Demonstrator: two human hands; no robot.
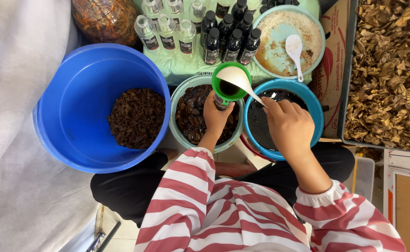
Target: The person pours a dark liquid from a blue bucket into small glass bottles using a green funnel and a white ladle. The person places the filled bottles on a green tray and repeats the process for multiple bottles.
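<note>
My left hand [215, 114] is wrapped around a small bottle [220, 103] held over a teal bowl [181, 95] of dark wet leaves. A green funnel [220, 87] sits in the bottle's neck. My right hand [289, 127] grips the handle of a white ladle [235, 77], whose scoop is tipped over the funnel. Dark liquid shows inside the funnel. Below my right hand is a blue bowl [313, 112] filled with black liquid.
A large blue bucket [81, 84] with dark leaf bits stands at left. Behind are several clear and dark bottles [213, 35], a turquoise bowl [279, 39] with powder residue and a white spoon [294, 49]. A tray of dried brown leaves [389, 70] fills the right.
</note>
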